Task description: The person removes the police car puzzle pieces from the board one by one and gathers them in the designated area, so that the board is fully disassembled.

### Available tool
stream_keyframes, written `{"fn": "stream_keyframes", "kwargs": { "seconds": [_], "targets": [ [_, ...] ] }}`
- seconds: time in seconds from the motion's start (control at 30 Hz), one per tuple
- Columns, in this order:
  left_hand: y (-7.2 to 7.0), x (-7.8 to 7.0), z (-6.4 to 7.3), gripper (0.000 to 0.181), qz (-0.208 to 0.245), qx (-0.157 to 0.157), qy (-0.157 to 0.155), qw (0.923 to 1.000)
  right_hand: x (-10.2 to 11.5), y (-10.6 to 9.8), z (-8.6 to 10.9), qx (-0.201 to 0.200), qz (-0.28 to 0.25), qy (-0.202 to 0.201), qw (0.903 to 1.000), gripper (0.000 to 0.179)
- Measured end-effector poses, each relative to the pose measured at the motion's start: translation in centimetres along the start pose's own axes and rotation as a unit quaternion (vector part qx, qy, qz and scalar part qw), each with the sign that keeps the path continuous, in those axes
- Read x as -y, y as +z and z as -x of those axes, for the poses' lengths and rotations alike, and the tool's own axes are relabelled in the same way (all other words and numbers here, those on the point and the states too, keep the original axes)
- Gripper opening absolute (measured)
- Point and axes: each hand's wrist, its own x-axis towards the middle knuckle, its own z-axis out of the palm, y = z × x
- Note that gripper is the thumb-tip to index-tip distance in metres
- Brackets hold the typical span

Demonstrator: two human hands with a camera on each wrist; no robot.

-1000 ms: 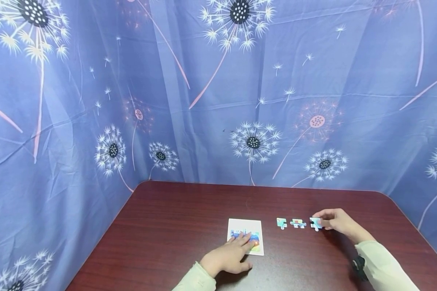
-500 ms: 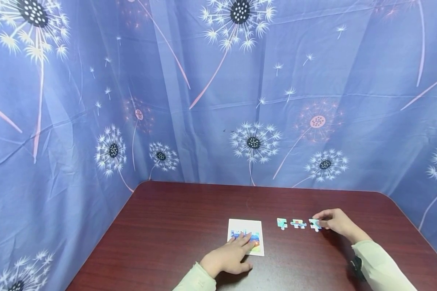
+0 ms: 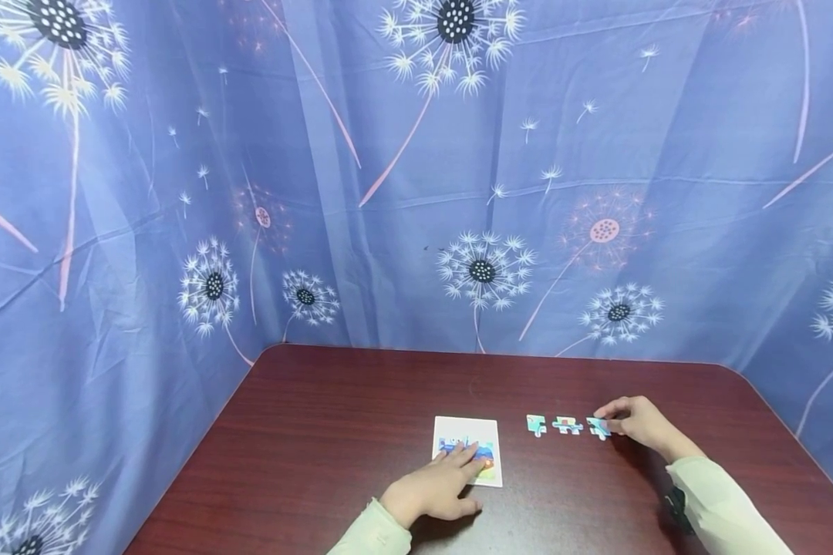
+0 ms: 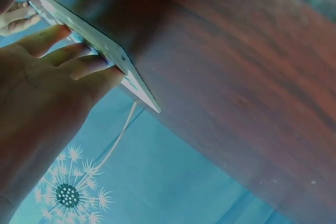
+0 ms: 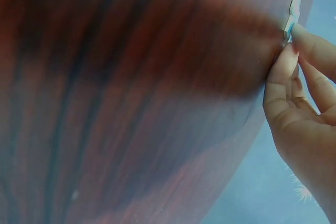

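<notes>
In the head view my left hand lies with its fingers extended over a square white-bordered puzzle board bearing a colourful picture. The fingers cover part of that picture; the left wrist view shows the fingertips touching the board. Farther right, thumb and fingers of my right hand pinch the right edge of a light-blue jigsaw piece at the table surface. Beside it to the left sit a jigsaw piece with red and yellow on it and a teal jigsaw piece, with small gaps between them.
A dark reddish-brown wooden table carries everything. Behind it and at the left hangs a blue curtain with dandelion prints. A dark band is at the right wrist, by the pale sleeve.
My right hand has shifted slightly left with the light-blue jigsaw piece, narrowing its gap to the middle piece. The left hand has stayed on the puzzle board.
</notes>
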Motion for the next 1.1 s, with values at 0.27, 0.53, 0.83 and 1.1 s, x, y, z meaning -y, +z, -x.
{"fn": "stream_keyframes", "kwargs": {
  "seconds": [0.27, 0.53, 0.83, 1.1],
  "targets": [
    [-0.3, -0.1, 0.4, 0.063, 0.004, -0.009, 0.015, 0.9998, -0.2, -0.2, 0.2, 0.008, -0.014, -0.011, 0.9998, 0.014],
    [0.1, 0.0, 0.3, 0.066, -0.008, -0.006, 0.009, 0.9999, 0.1, -0.5, 0.5, 0.014, -0.037, 0.010, 0.9992, 0.022],
    [0.1, 0.0, 0.4, 0.067, -0.008, -0.007, 0.005, 0.9999, 2.2, -0.4, -0.1, 0.018, -0.025, -0.017, 0.9994, 0.023],
    [0.2, -0.2, 0.5, 0.068, -0.020, -0.001, 0.013, 0.9997, 4.6, 1.3, -1.4, 0.009, -0.027, -0.075, 0.9968, 0.020]
  ]
}}
